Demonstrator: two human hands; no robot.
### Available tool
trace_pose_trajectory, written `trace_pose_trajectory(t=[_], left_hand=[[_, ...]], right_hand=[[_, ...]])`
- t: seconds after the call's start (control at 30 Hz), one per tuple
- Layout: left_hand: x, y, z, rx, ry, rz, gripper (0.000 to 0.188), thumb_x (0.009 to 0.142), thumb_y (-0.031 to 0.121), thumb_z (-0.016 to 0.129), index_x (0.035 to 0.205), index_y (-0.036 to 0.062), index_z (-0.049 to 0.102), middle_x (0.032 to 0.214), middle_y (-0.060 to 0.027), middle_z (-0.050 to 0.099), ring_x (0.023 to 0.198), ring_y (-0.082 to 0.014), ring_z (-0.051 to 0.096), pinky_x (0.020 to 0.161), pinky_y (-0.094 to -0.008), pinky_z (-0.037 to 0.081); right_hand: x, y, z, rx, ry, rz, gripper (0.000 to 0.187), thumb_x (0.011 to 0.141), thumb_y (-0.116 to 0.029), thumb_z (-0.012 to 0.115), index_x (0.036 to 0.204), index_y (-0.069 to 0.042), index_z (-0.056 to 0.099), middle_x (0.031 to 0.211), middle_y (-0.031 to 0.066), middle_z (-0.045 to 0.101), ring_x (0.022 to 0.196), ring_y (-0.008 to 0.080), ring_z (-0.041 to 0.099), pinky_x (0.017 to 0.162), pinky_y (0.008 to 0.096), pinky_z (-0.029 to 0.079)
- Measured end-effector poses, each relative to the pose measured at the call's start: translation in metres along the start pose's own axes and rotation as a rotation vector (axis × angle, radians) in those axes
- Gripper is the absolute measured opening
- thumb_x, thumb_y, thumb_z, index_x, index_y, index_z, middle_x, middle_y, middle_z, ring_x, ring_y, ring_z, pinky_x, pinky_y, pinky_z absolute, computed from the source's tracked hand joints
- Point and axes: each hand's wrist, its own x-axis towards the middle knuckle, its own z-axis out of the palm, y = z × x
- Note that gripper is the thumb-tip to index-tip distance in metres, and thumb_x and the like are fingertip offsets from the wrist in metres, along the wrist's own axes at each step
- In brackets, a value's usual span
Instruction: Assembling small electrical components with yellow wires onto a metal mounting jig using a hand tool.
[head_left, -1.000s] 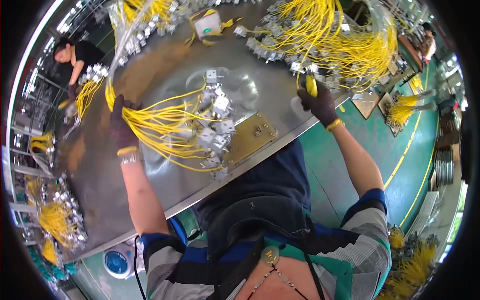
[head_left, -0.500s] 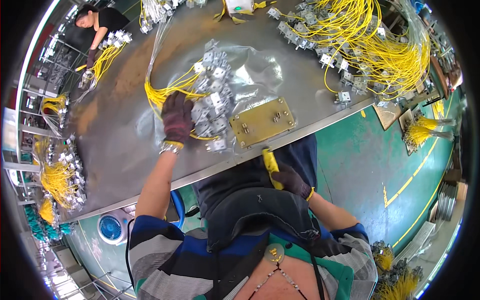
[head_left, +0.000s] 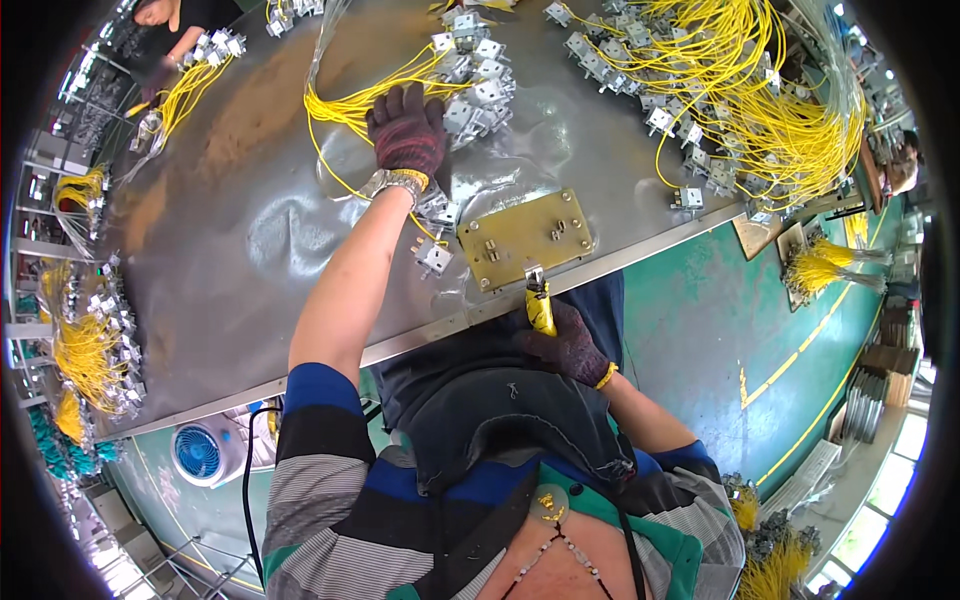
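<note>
My left hand (head_left: 408, 135), in a dark red and black glove, lies palm down with fingers stretched over a bundle of yellow wires (head_left: 350, 108). Small metal boxes (head_left: 485, 95) on the wire ends are heaped beyond and beside it. One such metal box (head_left: 434, 257) sits apart, nearer the edge. At the table's front edge, my gloved right hand (head_left: 570, 345) is closed around a yellow-handled tool (head_left: 540, 308). The tool's metal tip points at the near rim of a brass-coloured plate (head_left: 525, 240), which carries small upright metal fittings.
A large pile of yellow wires (head_left: 740, 110) with metal boxes covers the table's far right. Another person (head_left: 180, 30) works at the far left beside more yellow wires (head_left: 190, 90). A blue and white fan (head_left: 205, 452) stands below the table's left edge.
My left hand has moved away from me and to the right, and the wires and metal boxes have shifted the same way. The tool's metal tip now shows at the plate's near rim.
</note>
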Motion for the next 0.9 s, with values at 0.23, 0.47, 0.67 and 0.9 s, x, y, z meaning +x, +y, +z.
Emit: trace_pose_trajectory(t=[0.23, 0.47, 0.67, 0.9], left_hand=[[-0.024, -0.034, -0.074, -0.432, -0.236, 0.197, 0.045, 0.09, 0.015, 0.066, 0.134, 0.0095, 0.058, 0.129, -0.0175, 0.063, 0.12, -0.0373, 0.059, 0.107, -0.0477, 0.044], [-0.081, -0.048, -0.114, -0.212, -0.339, 0.642, 0.055, 0.075, 0.028, 0.078, 0.127, 0.0221, 0.063, 0.118, -0.0058, 0.065, 0.115, -0.0267, 0.059, 0.114, -0.0516, 0.036], [-0.066, -0.043, -0.099, -0.143, -0.43, 0.726, 0.054, 0.069, 0.05, 0.081, 0.117, 0.0293, 0.068, 0.115, 0.0009, 0.064, 0.116, -0.0242, 0.054, 0.119, -0.0537, 0.028], [-0.068, 0.007, -0.092, -0.195, -0.409, 0.538, 0.055, 0.071, 0.049, 0.08, 0.118, 0.0222, 0.07, 0.116, -0.0026, 0.066, 0.118, -0.0276, 0.056, 0.117, -0.0535, 0.03]], right_hand=[[-0.005, -0.008, -0.001, -0.124, -0.04, -0.051, 0.017, 0.086, -0.015, 0.077, 0.09, -0.007, 0.063, 0.076, -0.0009, 0.062, 0.067, 0.0085, 0.059, 0.063, 0.0284, 0.049], [-0.001, 0.002, 0.002, -0.093, -0.092, -0.022, 0.015, 0.087, -0.013, 0.076, 0.092, -0.006, 0.064, 0.079, 0.0, 0.064, 0.072, 0.0083, 0.06, 0.068, 0.0287, 0.051], [0.007, -0.007, 0.012, -0.132, 0.071, -0.152, 0.017, 0.086, -0.011, 0.077, 0.096, -0.005, 0.064, 0.086, 0.0011, 0.066, 0.08, 0.0084, 0.061, 0.073, 0.0292, 0.052], [0.045, -0.017, -0.004, 0.2, 0.218, -0.187, 0.05, 0.091, -0.013, 0.071, 0.134, 0.0, 0.049, 0.093, 0.0078, 0.069, 0.073, 0.0145, 0.066, 0.066, 0.0307, 0.054]])
